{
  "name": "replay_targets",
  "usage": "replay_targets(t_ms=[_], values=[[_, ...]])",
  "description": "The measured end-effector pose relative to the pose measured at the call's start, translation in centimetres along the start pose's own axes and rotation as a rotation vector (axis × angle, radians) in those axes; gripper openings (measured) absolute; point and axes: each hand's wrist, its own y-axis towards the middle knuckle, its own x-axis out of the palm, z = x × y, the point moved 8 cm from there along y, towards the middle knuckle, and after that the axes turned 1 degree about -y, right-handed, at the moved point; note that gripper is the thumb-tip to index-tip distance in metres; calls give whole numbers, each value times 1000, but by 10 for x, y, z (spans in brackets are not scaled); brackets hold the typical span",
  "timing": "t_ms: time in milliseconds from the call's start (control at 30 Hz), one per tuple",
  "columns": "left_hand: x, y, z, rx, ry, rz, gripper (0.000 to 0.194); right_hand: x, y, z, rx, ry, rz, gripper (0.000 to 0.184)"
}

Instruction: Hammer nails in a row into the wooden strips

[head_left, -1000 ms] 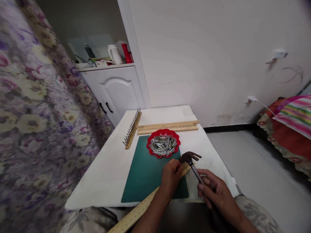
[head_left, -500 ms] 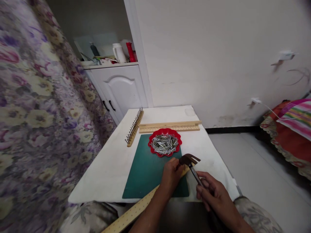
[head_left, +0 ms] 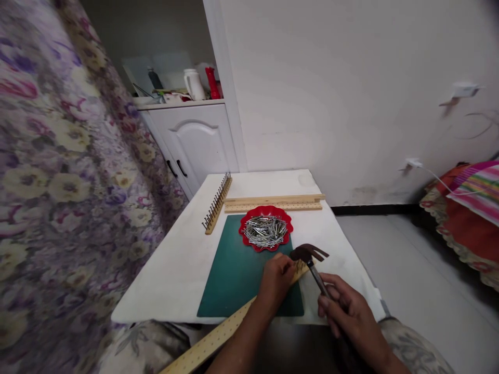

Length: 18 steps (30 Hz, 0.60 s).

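With its fingers wrapped around the handle, my right hand holds a claw hammer, its head just over the wooden strip. My left hand is closed in a pinch right beside the hammer head, on a nail mostly hidden by the fingers. The long pale wooden strip, dotted with rows of small holes, runs under my left forearm and slants across the green mat. Several nails stand up at its far end. Just beyond my left hand, a red scalloped dish contains many loose silver nails.
A strip with a row of upright nails lies on the left of the white-covered table. More wooden strips lie behind the dish. A wall stands behind, a floral curtain at left.
The hammer and my right hand have shifted slightly up and right, showing more of the upright nails. My left hand keeps its pinch at nearly the same spot.
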Motion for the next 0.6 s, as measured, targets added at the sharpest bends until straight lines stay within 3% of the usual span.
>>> replay_targets(t_ms=[433,600], values=[[-3,-1,2,-10,1,-16,10,-34,13,2,-90,185,194,38],[-23,-7,6,-5,8,4,13,-36,15,5,-93,202,207,39]])
